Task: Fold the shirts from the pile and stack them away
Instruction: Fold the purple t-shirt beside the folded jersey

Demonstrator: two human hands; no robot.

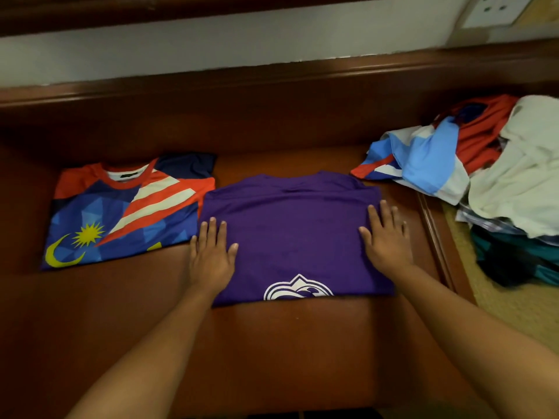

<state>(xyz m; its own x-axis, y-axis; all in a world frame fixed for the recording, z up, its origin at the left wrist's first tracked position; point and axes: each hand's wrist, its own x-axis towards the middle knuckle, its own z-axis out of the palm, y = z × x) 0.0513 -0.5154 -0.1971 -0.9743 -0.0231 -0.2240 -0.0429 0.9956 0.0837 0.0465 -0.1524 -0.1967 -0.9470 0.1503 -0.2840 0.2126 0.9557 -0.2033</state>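
Already, one flag-patterned blue and red jersey [127, 210] lay folded. Both hands, left hand [211, 255] and right hand [388, 240], pressed spread fingers [213, 229] on the folded purple cotton shirt [296, 234]. Beside it, the crumpled pile of unfolded shirts [484, 176] remained.

A purple shirt [295, 234] lies folded on the tabletop [290, 343], its white emblem [298, 288] cut short by the near fold so the design cannot be read. The left hand [211, 255] and right hand [387, 237] cover parts of its side edges. The flag shirt [127, 210] at left is overlapped at its right edge by the purple one. At right, the pile [490, 176] runs past the frame edge, its lower garments buried and indistinct. A wall socket [496, 9] at far right is cropped by the top edge.
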